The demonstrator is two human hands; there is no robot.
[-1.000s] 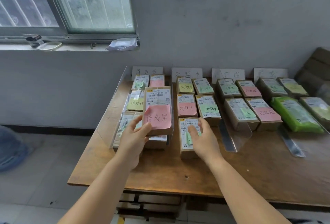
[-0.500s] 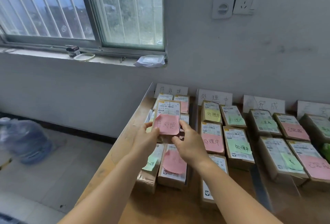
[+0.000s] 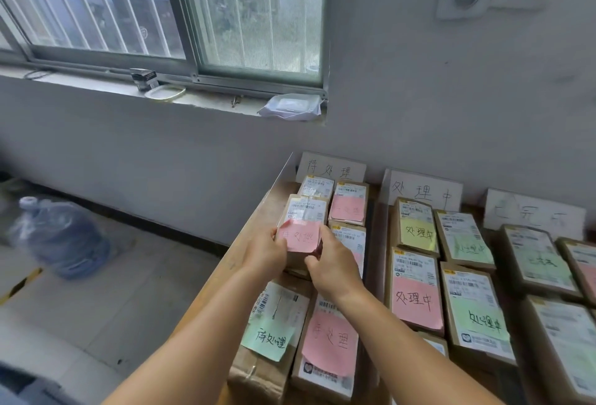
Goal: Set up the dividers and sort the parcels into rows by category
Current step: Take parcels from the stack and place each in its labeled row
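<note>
A brown parcel (image 3: 304, 227) bearing a pink note is held between both hands in the leftmost row, directly in front of the white sign card (image 3: 332, 168) against the wall. The left hand (image 3: 266, 251) curls round its left edge; the right hand (image 3: 333, 264) clasps its near right corner. Right of that card, a clear divider (image 3: 374, 224) separates the next row of parcels (image 3: 416, 291).

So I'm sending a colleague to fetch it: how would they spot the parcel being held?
Find the table under the window, then its leftmost row behind the sign reading 待处理. The parcel sits mid-row, gripped by the left hand and right hand, pink note in front.
</note>
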